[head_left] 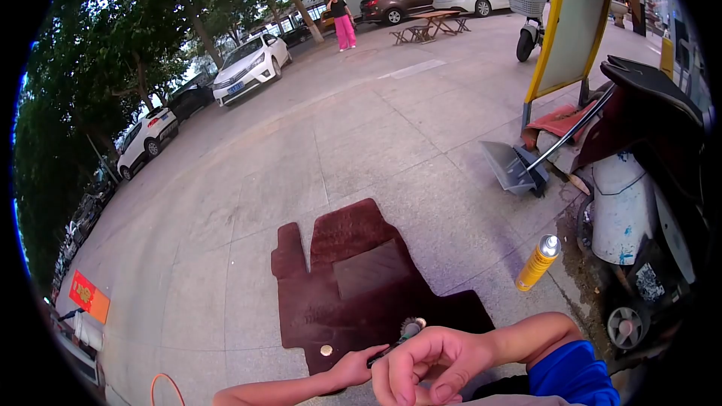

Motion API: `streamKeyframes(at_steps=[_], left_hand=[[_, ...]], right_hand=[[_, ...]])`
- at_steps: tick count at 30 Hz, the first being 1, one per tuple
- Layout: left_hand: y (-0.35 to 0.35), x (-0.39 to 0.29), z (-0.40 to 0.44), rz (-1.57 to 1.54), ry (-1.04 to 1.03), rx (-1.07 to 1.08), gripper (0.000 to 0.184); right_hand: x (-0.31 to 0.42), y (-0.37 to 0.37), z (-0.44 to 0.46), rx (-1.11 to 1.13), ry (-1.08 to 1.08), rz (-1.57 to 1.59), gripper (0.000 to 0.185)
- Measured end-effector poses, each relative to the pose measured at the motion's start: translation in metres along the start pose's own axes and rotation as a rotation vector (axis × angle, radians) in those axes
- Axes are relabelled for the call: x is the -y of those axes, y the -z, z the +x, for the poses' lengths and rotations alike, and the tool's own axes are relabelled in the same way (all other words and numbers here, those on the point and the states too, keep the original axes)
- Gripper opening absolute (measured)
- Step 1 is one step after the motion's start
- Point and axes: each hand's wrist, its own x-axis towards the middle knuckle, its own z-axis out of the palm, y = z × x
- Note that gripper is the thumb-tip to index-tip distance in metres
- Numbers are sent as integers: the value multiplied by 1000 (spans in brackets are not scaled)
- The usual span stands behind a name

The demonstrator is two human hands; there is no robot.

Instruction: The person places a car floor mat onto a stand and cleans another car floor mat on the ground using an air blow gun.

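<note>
A dark red floor mat (316, 316) with a smoother heel patch lies on the paving. My left hand (359, 367) reaches over its lower edge, closed round a dark-handled tool with a round, bristly-looking head (412, 326). Nearer the camera is my right hand (429, 364), its fingers curled in and partly covering the tool's handle; what it holds, if anything, is hidden. A yellow spray can (538, 263) with a silvery top stands right of the mat.
A long-handled dustpan (511, 167) rests at the right, beside a stained white container (623, 206) and a small wheel (626, 327). An orange hose (167, 377) curves at bottom left. Far off are a person (342, 22), parked cars (252, 63) and a wooden table (436, 18).
</note>
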Motion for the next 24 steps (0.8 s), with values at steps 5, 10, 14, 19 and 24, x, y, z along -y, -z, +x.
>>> streamKeyframes(at_steps=[5,10,14,19,24], left_hand=[[-2,1,2,-11,60,23,61],[-3,0,1,-8,-19,-29,58],[-2,-2,1,13,45,-1,57],[-1,-6,2,23,53,5,58],[1,-11,0,5,109,40,60]], right_hand=[[11,-8,4,-12,12,23,25],[17,-21,6,-154,108,137,44],[3,-9,-1,-54,110,-68,33],[-7,3,5,28,253,-14,30],[13,-25,8,-82,158,124,28]])
